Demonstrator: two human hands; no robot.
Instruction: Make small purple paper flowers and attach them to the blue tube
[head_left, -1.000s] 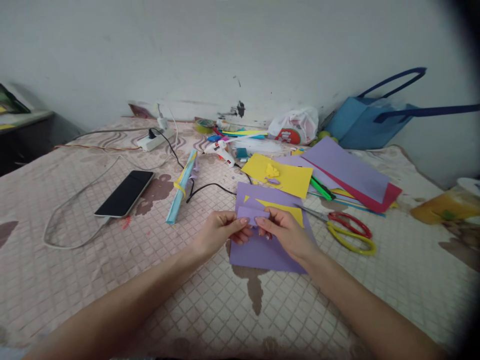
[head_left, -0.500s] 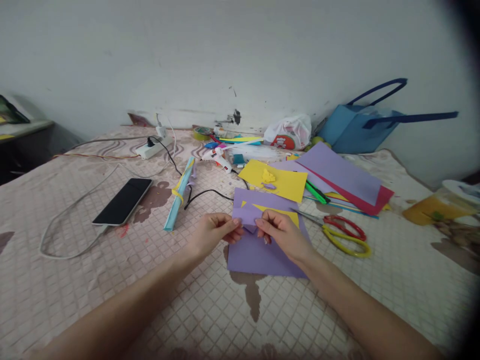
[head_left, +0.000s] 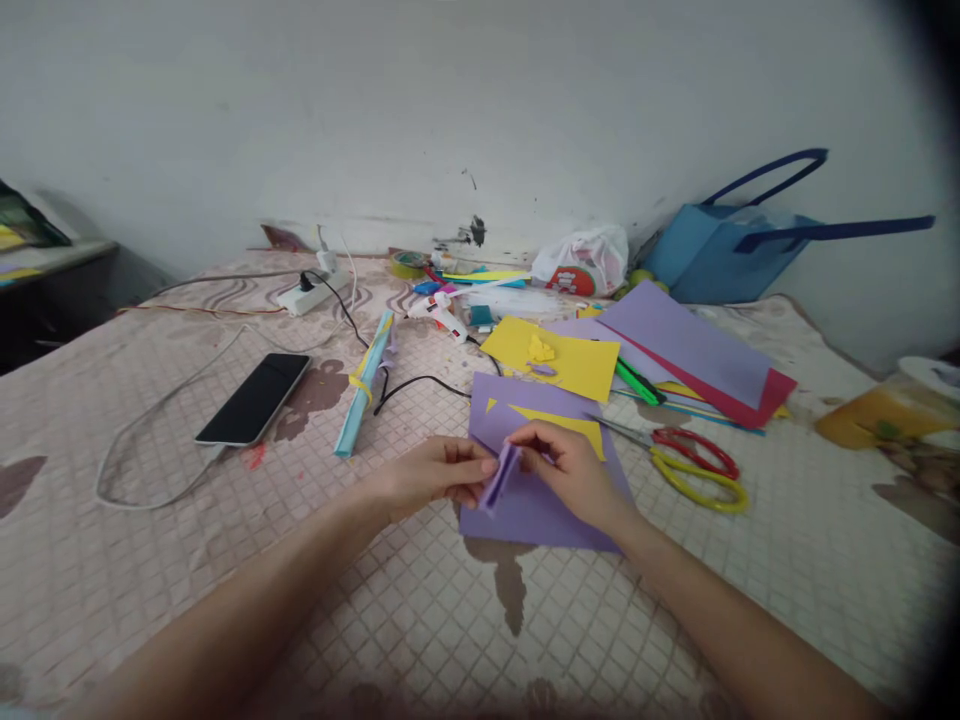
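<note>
Between my two hands is a small folded piece of purple paper [head_left: 501, 477], tilted so its folded layers show edge-on. My left hand [head_left: 442, 472] pinches its left side between thumb and fingers. The fingertips of my right hand [head_left: 564, 465] grip its upper right edge. Beneath them a larger purple sheet [head_left: 547, 520] lies flat on the table, with a yellow paper piece [head_left: 577, 420] on it. Scissors [head_left: 694, 465] with one red and one yellow handle lie right of my right hand, blades pointing to the purple sheet.
A phone [head_left: 255, 400] on a cable lies left, near a light-blue paper strip [head_left: 364, 385]. Behind are a glue gun [head_left: 442, 315], a power strip [head_left: 311, 292] and a yellow sheet [head_left: 551, 355]. Rightward are a green cutter [head_left: 639, 382], stacked papers [head_left: 686, 340], a blue bag [head_left: 720, 255] and a container [head_left: 870, 410].
The small purple piece has turned from facing me broadside to edge-on, its folded layers now visible. My right hand has moved to its upper edge. The view has shifted slightly.
</note>
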